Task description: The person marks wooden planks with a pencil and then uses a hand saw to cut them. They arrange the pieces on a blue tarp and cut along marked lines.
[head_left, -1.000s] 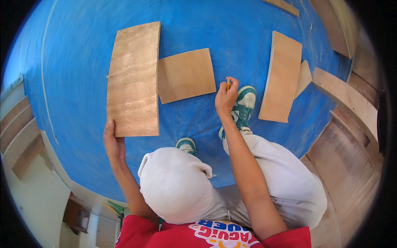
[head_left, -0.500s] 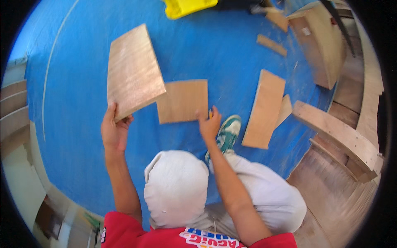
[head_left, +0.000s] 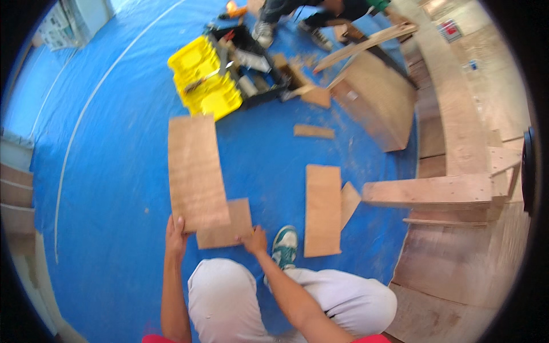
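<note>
One broad blue sheet covers the floor around you. Along the right side stands a pale plywood structure with a curved edge. Your two legs in light trousers bend at the knees in front. Ahead and to the right sits a bulky, curved brown wooden piece, and to its left lies an open black toolbox with a yellow lid, tools inside. Beyond these you see a co-worker in dark trousers.

Nearest you on the left is a long rectangular light-brown wooden board; its far end comes up beside the yellow lid in view, and you cannot tell whether they touch. A second long rectangular tan board lies on the sheet to your right. Between them, a shorter rectangular tan board is partly hidden by the first board's near right corner.

Your green-and-white shoe stands between the shorter board and the second one. Your left hand grasps the first board by its near left corner, thumb on top. Your right hand is curled at the shorter board's near right corner; whether it grips anything cannot be told. A pointed tan offcut shows beside the second board, and a narrow wooden strip lies farther off.
</note>
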Motion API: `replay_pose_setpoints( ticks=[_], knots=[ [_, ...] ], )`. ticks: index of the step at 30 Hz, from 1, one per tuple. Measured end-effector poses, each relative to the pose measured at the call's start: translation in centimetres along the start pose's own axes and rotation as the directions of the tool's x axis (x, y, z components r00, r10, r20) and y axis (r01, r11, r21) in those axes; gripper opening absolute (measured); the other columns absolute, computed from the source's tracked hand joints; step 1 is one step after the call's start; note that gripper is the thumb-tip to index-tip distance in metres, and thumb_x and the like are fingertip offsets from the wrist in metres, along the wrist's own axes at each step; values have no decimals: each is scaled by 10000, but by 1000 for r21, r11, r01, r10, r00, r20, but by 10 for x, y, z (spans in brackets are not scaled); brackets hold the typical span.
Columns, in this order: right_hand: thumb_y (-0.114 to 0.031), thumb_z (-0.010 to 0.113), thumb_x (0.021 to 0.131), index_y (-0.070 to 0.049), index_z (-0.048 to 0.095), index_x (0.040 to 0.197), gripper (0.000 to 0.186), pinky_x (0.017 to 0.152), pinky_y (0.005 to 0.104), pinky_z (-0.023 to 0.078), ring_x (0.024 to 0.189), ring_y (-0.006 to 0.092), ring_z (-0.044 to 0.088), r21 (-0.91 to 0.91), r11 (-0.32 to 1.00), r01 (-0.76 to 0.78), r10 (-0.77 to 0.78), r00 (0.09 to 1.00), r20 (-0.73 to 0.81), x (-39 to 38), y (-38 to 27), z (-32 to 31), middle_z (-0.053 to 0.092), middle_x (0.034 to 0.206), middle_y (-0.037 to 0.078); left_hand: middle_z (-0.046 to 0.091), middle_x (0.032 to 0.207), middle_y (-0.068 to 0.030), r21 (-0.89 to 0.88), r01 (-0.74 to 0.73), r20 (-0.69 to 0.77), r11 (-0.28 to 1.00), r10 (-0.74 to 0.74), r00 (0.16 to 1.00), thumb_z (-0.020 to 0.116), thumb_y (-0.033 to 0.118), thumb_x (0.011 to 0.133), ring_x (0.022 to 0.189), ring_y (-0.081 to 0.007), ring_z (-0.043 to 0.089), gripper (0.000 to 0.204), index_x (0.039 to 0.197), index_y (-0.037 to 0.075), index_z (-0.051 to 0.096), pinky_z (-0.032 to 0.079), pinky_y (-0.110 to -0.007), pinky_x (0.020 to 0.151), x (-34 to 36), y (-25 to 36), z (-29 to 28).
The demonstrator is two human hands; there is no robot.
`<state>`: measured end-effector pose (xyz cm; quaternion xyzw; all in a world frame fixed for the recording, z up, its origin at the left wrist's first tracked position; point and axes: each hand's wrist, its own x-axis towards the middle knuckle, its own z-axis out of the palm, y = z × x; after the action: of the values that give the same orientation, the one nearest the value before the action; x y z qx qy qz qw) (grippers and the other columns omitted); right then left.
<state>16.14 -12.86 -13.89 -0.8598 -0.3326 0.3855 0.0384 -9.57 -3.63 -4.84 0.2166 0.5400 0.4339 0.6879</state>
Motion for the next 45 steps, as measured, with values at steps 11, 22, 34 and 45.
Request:
replay_pose_setpoints(
  ticks=[11, 22, 34, 45],
  knots=[
    [-347, 811, 853, -70, 666, 1199, 467, 914, 517, 551, 1096, 424, 690, -257, 842, 474, -458, 880, 124, 52, -31, -173, 733, 1147, 222, 630, 1339, -45, -104, -42, 147, 994, 57, 987, 564, 389, 1093, 1155, -206, 627, 414, 1418, 138, 509, 526, -429, 948, 100, -4, 34],
    [-289, 688, 959, -70, 656, 1136, 284, 817, 549, 548, 946, 433, 711, -557, 563, 611, -702, 709, 68, -73, -33, -360, 737, 1002, 225, 694, 1184, -285, 849, -175, 123, 498, 137, 983, 756, 459, 907, 1120, -426, 665, 723, 1423, -6, 557, 532, -497, 972, 217, -38, 4],
    [-308, 689, 932, -67, 679, 1075, 281, 784, 560, 553, 903, 438, 715, -658, 555, 509, -561, 813, 156, -121, 24, -409, 735, 915, 213, 544, 1478, -308, 1000, 3, -2, 5, -289, 957, 883, 566, 719, 1394, -483, 490, 1123, 1534, -50, 417, 391, -529, 1177, -121, -109, -194],
    [-310, 718, 879, -88, 728, 1129, 334, 844, 523, 560, 966, 411, 718, -470, 752, 462, -557, 827, -77, -93, 62, -388, 748, 987, 219, 606, 1427, -279, 899, -13, 63, 437, -101, 993, 822, 375, 845, 1333, -412, 581, 712, 1399, -16, 606, 467, -483, 1122, -77, -95, -136]
  ],
)
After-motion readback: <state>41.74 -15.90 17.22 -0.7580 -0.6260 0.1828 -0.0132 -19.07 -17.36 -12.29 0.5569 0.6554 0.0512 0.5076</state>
